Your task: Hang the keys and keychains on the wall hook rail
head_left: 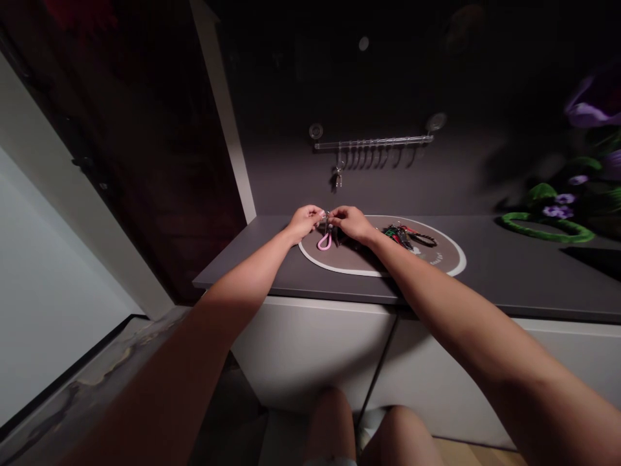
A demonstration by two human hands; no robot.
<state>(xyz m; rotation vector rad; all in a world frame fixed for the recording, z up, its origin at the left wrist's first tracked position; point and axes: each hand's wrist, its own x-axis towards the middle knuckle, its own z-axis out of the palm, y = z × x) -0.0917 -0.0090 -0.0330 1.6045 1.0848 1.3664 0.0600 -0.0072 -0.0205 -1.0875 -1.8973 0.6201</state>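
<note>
Above the left part of an oval brown mat (354, 260) with a white rim, my two hands meet. My left hand (307, 221) pinches a small metal key ring, its fingers closed. From the other side my right hand (351, 222) is closed on the same bunch, thumb and fingers pressed together. A pink loop strap (325, 243) hangs below the fingertips, with some dark pieces beside it. The fingers partly hide the ring. To the right, under and beyond my right wrist, a pile of keys and keychains (400, 236) lies on the mat, including a braided cord loop.
On the dark wall behind, a clear rail (373, 142) carries several hooks, and a set of keys (338, 177) hangs at its left end. Purple flowers (557, 206) and a green ring (546, 228) stand at the right of the grey counter (490, 275). White cabinet doors (315, 336) are below.
</note>
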